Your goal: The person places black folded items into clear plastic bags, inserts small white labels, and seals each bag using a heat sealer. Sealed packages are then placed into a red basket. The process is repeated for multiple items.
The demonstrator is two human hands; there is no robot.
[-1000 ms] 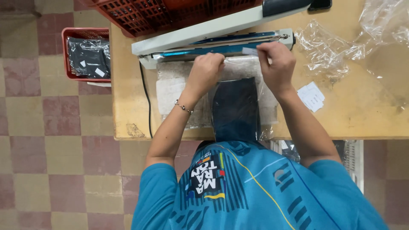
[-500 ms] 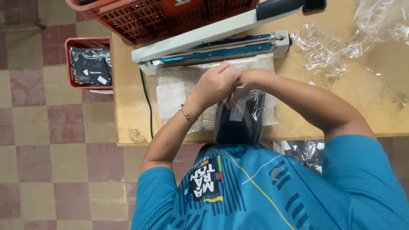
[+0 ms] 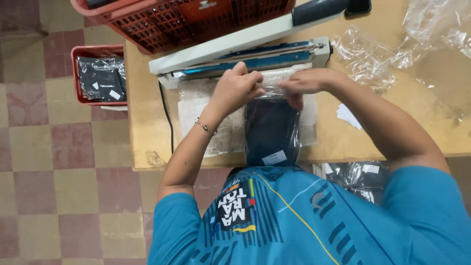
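While pinched shut: both hands [image 3: 274,88] on bag [image 3: 272,130]

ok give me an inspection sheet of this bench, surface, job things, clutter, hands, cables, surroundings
surface: wooden table, worn at the front edge, with a pale mat under the work
job's things: dark item in a clear bag with a white label, lying in front of the heat sealer, whose arm is raised
clutter: crumpled clear bags at the right, small white slips
grippers: left hand and right hand both pinch the bag's top edge
cables: black cord runs from the sealer down over the table edge
surroundings: red crate on the table, smaller red bin of bagged dark items on the checked tile floor
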